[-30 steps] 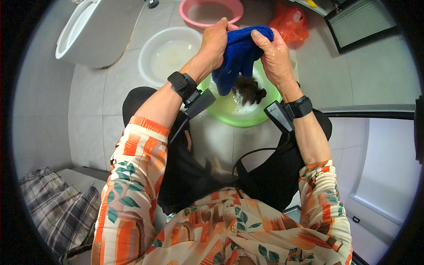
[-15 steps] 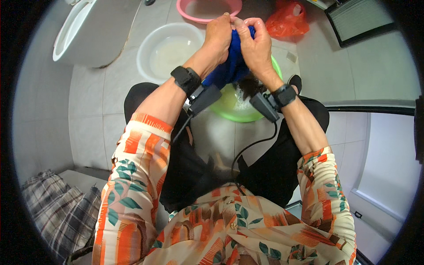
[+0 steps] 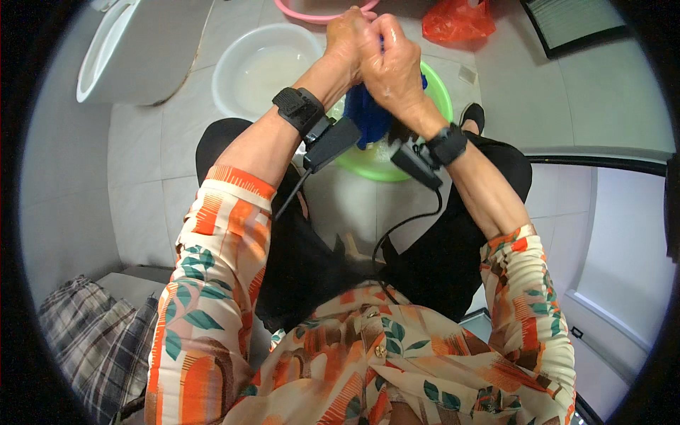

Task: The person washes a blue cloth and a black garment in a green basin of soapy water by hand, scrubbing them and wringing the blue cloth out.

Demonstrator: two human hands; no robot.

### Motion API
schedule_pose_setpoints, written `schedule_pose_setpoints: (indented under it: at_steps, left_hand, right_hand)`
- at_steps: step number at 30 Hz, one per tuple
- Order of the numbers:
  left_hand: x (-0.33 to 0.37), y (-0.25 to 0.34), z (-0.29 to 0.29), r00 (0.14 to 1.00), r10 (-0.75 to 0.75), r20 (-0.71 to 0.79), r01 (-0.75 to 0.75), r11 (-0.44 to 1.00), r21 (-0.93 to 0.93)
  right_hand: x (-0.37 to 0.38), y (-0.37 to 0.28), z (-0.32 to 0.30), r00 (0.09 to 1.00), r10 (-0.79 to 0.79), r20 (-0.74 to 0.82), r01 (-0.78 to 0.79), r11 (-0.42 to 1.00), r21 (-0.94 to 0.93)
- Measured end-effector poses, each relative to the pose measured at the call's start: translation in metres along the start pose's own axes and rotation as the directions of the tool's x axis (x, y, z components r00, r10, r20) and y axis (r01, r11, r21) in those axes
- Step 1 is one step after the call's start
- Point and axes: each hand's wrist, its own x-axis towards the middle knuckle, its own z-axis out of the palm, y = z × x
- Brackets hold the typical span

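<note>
Over the green basin (image 3: 438, 106), hands hide most blue cloth (image 3: 367, 120).

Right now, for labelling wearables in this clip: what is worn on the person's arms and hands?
Both hands, left hand and right hand, are bare. Each wrist carries a black strap with a black boxy device trailing a black cable. Loose orange-and-cream leaf-print sleeves are pushed up the forearms.

Wet blue cloth (image 3: 368, 117) bunched, hanging vertical over green basin (image 3: 439, 92) w/ water
</note>
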Motion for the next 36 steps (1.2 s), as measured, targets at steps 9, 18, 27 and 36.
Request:
schedule_pose_setpoints:
  at_steps: [9,18,27,36]
  left_hand:
    - [-0.010,-0.002,0.018,0.990,0.133,-0.043,-0.113,0.944,0.310]
    - [-0.007,-0.008,0.031,0.992,0.106,-0.063,-0.088,0.967,0.241]
    - [0.007,-0.025,0.028,0.949,0.311,0.041,-0.300,0.863,0.407]
    - [0.000,-0.006,0.014,0.995,0.102,0.011,-0.103,0.990,0.093]
  right_hand:
    - [0.007,0.017,-0.013,0.995,0.092,0.025,-0.091,0.995,-0.033]
    - [0.016,0.032,-0.025,0.978,0.207,0.017,-0.202,0.967,-0.152]
    - [0.027,0.043,-0.034,0.989,0.122,0.085,-0.092,0.950,-0.299]
    - [0.003,-0.001,-0.017,0.998,-0.047,0.038,0.048,0.999,-0.022]
